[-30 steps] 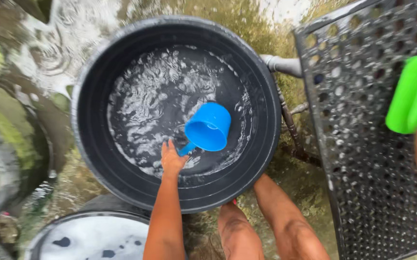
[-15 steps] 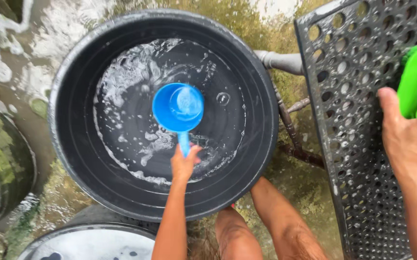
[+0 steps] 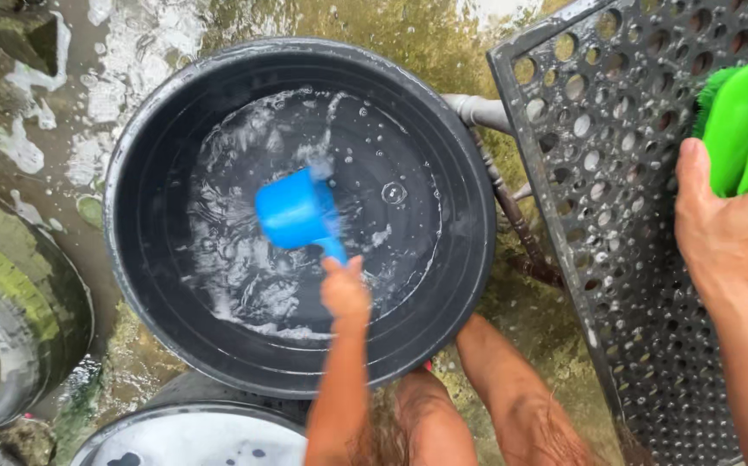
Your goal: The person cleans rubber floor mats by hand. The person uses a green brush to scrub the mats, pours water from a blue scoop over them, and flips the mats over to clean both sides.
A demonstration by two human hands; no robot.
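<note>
Since half a second ago, the blue plastic dipper point(image 3: 295, 210) has tipped from mouth-up onto its side, water spilling off its rim, and my left hand point(image 3: 345, 290) has drawn slightly nearer.

Going left to right, I see a mossy old tyre point(image 3: 12, 293) lying on the wet, foam-streaked concrete ground point(image 3: 115, 52) at the far left. Below it, at the bottom edge, sits a pale round lid or drum top point(image 3: 201, 436) with dark spots. Next comes the large round black plastic tub point(image 3: 132, 173), holding shallow, frothy water. My left hand is closed around the dipper's handle, low over the tub's near side; the dipper's cup lies just beyond and left of my knuckles, above the water. My bare knees point(image 3: 477, 406) press against the tub's near rim.

Right of the tub, a grey pipe point(image 3: 477, 110) pokes out behind a black perforated plastic crate panel point(image 3: 616, 259). My right hand point(image 3: 732, 229) rests on that panel, fingers wrapped round a bright green plastic scrub brush point(image 3: 741, 125), bristles turned to the crate.
</note>
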